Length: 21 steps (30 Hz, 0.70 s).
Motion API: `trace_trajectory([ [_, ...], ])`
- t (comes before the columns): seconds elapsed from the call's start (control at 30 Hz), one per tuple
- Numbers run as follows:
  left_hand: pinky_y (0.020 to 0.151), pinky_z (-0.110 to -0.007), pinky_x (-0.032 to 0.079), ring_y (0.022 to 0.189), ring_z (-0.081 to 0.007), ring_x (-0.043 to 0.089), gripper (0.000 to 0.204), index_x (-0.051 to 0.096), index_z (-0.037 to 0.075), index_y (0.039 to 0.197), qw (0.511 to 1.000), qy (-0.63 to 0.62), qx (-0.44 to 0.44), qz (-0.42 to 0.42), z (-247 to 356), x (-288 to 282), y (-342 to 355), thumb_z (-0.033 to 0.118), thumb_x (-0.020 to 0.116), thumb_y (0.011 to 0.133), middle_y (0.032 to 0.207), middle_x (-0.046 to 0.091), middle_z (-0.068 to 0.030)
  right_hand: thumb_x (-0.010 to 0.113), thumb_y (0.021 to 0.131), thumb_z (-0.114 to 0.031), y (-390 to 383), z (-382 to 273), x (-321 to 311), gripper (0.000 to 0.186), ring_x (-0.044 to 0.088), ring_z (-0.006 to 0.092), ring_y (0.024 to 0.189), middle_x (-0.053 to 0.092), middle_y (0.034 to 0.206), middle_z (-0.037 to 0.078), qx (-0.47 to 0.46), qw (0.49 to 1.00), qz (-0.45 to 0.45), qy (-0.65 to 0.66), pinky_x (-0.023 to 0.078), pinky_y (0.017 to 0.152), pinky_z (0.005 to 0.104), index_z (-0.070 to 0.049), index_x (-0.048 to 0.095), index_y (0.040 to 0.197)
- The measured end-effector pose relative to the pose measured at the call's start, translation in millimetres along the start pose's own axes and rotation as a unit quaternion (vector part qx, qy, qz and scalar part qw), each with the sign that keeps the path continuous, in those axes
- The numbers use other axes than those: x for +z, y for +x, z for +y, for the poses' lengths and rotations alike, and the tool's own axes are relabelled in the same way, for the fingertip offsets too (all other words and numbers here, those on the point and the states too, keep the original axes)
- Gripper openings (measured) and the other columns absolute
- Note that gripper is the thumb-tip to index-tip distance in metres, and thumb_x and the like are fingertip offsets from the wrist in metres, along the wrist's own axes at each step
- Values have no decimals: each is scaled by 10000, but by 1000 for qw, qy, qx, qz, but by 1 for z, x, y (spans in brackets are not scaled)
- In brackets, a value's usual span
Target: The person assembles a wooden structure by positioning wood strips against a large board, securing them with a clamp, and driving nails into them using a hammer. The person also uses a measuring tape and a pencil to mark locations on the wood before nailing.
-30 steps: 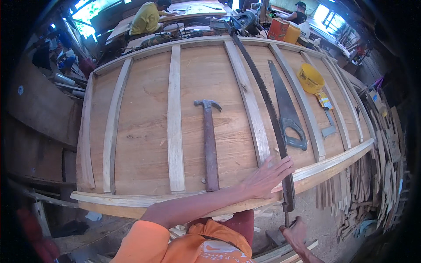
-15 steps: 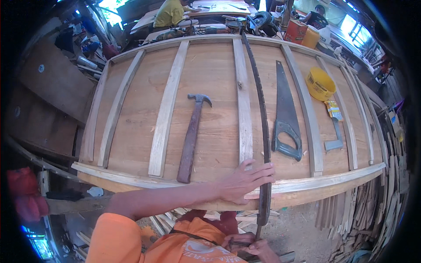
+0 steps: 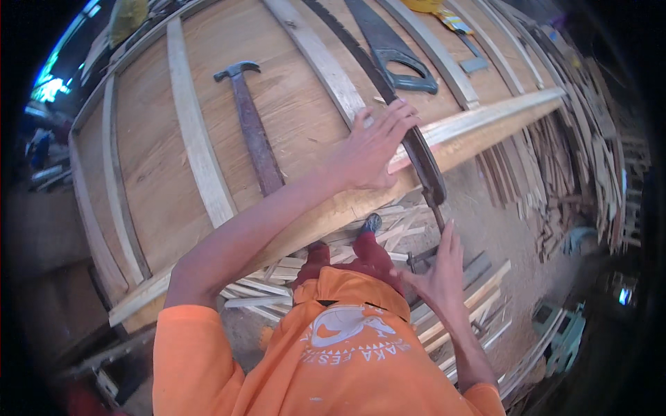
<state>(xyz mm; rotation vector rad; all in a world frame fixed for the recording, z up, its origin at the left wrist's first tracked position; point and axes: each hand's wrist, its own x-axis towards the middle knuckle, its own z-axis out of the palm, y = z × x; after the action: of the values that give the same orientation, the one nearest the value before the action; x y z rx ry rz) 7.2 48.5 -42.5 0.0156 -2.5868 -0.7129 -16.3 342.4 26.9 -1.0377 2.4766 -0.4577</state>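
A long dark bar clamp (image 3: 423,163) lies across the wooden panel and juts past its near edge. My left hand (image 3: 368,152) bears on the near wooden strip, its fingers curled over the clamp's bar. Below the edge, my right hand (image 3: 444,274) is beside the clamp's screw and its cross handle (image 3: 422,258), fingers stretched up and thumb apart. To the left of the clamp a claw hammer (image 3: 253,128) rests on the panel. A handsaw (image 3: 399,55) lies just right of the bar.
Wooden battens (image 3: 194,128) cross the plywood panel (image 3: 291,104). A try square (image 3: 474,62) and a yellow packet (image 3: 454,21) lie at the far right. Wood strips (image 3: 555,145) are stacked right of the panel, and offcuts (image 3: 270,284) cover the floor by my feet.
The view has tilted down and turned, showing more of my body and the floor. My right hand's fingers have spread from their closed hold on the clamp's handle. My left hand stays on the bar.
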Motion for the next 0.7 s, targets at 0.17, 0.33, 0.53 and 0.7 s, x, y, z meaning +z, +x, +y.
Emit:
trace_trajectory([
  [0.17, 1213, -616, 294, 1622, -313, 290, 1069, 358, 137, 1582, 998, 55, -8, 1, 5, 2, 0, 307, 902, 677, 1641, 396, -130, 875, 697, -70, 2, -3, 42, 1127, 526, 521, 1268, 496, 1412, 369, 56, 977, 112, -174, 444, 1122, 523, 185, 223, 1580],
  [0.33, 1227, -649, 313, 1598, -301, 324, 1174, 387, 81, 1603, 961, -79, 40, -262, -52, -56, 51, 360, 987, 634, 1663, 406, -152, 733, 641, 26, 8, 1, 32, 828, 657, 499, 1008, 621, 1121, 320, 49, 974, 67, -212, 580, 859, 529, 177, 420, 1392],
  [0.53, 1245, -685, 283, 1623, -352, 266, 1333, 286, 12, 1637, 968, -36, 84, -236, -32, -42, 35, 478, 999, 611, 1708, 313, -205, 748, 639, -38, 10, 6, 26, 683, 679, 517, 969, 638, 1055, 319, 23, 969, 67, -235, 599, 797, 541, 135, 468, 1238],
  [0.7, 1234, -632, 284, 1620, -381, 253, 1184, 308, 25, 1587, 999, 46, 11, -25, -10, -6, 3, 376, 919, 635, 1664, 321, -211, 772, 631, -66, 17, 4, 19, 709, 684, 531, 946, 648, 992, 316, 33, 981, 55, -182, 576, 794, 562, 114, 465, 1245],
])
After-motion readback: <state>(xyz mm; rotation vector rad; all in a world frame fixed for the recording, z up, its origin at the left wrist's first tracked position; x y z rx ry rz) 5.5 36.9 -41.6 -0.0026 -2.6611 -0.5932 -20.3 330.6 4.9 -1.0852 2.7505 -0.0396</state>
